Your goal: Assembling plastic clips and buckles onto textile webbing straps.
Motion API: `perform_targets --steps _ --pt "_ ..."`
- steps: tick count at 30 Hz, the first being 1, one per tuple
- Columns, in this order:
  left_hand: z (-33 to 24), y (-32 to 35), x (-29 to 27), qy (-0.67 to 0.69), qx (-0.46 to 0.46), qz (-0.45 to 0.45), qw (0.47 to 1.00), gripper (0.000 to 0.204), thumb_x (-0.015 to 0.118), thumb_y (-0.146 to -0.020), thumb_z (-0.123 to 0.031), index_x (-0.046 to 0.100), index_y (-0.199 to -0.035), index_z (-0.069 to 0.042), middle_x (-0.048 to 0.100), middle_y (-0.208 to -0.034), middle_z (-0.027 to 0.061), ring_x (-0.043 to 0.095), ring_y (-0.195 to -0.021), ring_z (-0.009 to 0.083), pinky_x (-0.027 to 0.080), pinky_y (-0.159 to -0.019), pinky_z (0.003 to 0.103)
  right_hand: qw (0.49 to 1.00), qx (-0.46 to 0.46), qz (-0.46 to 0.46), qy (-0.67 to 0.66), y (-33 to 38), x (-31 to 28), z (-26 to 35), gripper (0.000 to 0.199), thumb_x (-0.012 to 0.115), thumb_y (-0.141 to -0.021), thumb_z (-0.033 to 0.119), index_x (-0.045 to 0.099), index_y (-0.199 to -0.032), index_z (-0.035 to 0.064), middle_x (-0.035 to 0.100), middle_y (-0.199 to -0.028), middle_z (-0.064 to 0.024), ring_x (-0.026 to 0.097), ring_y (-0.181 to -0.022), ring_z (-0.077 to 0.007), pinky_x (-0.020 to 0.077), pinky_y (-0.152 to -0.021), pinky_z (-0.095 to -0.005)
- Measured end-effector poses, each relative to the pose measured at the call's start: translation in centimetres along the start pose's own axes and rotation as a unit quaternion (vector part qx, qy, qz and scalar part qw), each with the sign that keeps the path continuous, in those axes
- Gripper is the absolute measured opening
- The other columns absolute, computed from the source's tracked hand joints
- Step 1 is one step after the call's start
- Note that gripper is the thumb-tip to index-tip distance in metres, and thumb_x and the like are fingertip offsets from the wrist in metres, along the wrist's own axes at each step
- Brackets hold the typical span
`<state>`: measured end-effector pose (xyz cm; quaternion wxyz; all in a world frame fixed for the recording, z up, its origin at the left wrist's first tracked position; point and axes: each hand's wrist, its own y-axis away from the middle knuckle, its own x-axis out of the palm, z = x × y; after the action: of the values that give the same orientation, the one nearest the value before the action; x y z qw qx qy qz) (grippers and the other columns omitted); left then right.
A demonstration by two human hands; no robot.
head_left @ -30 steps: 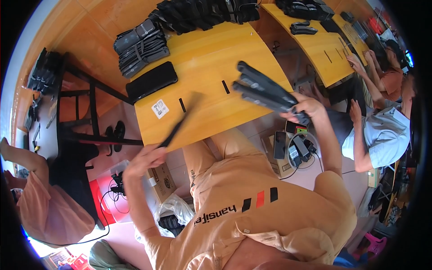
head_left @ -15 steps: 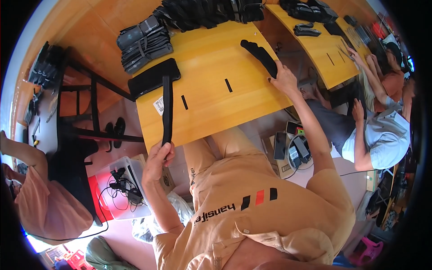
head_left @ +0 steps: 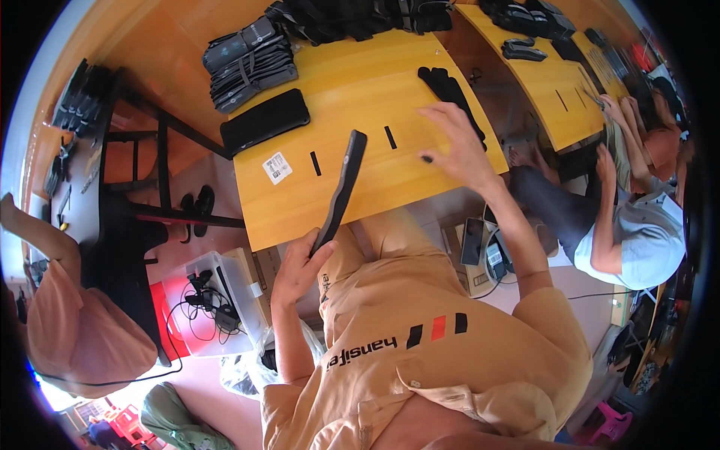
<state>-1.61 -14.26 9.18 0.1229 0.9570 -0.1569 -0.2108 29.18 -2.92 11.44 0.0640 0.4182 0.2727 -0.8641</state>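
Note:
My left hand (head_left: 298, 262) is closed around the lower end of a long, flat black fabric strap (head_left: 342, 184), which points up and slightly right over the near part of the yellow table (head_left: 300, 210). My right hand (head_left: 463, 154) is spread open over the table's right side, holding nothing I can see. A small dark spot shows at its thumb tip; I cannot make out what it is. Partly behind that hand, several black fabric strips (head_left: 444, 84) lie along the right edge. A flat black padded piece (head_left: 266, 120) rests at the table's left edge.
Stacked grey-black fabric goods (head_left: 251, 67) and a black pile (head_left: 337, 19) line the far edge. Two short dark marks (head_left: 315, 163) and a white label (head_left: 276, 167) are on the tabletop. Co-workers sit either side. A clear bin (head_left: 214, 307) with cables stands at lower left.
The strap has left the padded piece and swung right, over the table's middle, with my left hand. My right hand has let go of the black strip at the right and opened.

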Motion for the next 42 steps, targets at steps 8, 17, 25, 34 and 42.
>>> perform_targets --steps 8,17,25,34,42 --pt "-2.6 1.1 -0.7 -0.152 0.023 -0.07 0.986 0.029 0.059 -0.082 -0.027 0.052 -0.084 0.0 0.045 -0.06 0.0125 0.043 -0.058 0.0233 0.035 -0.056 0.032 0.957 -0.256 0.096 0.099 -0.8 3.2 5.2 0.048 0.073 -0.065 0.015 0.054 -0.109 0.0107 0.051 -0.105 -0.0077 0.046 -0.108 -0.0255 0.04 -0.089 -0.038" --pt "-0.9 2.3 -2.0 -0.071 0.07 -0.035 0.994 0.026 0.059 -0.083 -0.024 0.054 -0.091 0.0 0.056 -0.073 0.0158 0.053 -0.062 0.0287 0.04 -0.059 0.032 0.965 -0.236 0.103 0.043 3.1 4.3 4.7 0.035 0.072 -0.062 0.011 0.055 -0.092 0.0038 0.053 -0.072 -0.0076 0.058 -0.065 -0.024 0.0476 -0.053 -0.0323" --pt "-0.4 -0.1 0.7 0.233 0.076 -0.163 0.956 0.069 0.064 -0.076 -0.045 0.041 -0.125 -0.001 0.06 -0.091 0.0079 0.058 -0.082 0.0145 0.047 -0.068 0.026 0.998 -0.051 0.019 0.019 3.7 6.1 6.5 0.032 0.071 -0.07 0.016 0.054 -0.096 0.0044 0.058 -0.08 -0.0104 0.061 -0.071 -0.0261 0.0482 -0.054 -0.0343" --pt "-1.3 -3.7 5.0 0.521 0.067 -0.1 0.845 0.028 0.041 -0.096 -0.026 0.049 -0.106 -0.001 0.058 -0.098 0.0101 0.06 -0.09 0.0184 0.049 -0.079 0.031 0.962 0.037 0.075 -0.26 3.1 4.9 9.3 0.038 0.064 -0.072 -0.002 0.055 -0.109 0.0034 0.06 -0.087 -0.0126 0.061 -0.071 -0.0219 0.049 -0.059 -0.0264" --pt "-1.8 -3.9 4.5 0.527 0.079 -0.054 0.845 0.033 0.041 -0.096 -0.031 0.048 -0.113 -0.004 0.057 -0.091 0.006 0.056 -0.086 0.0131 0.046 -0.076 0.026 0.971 -0.091 0.027 -0.219 3.6 4.8 8.0 0.022 0.066 -0.068 -0.007 0.064 -0.089 -0.0002 0.06 -0.085 -0.0111 0.06 -0.07 -0.0236 0.0492 -0.059 -0.0283"
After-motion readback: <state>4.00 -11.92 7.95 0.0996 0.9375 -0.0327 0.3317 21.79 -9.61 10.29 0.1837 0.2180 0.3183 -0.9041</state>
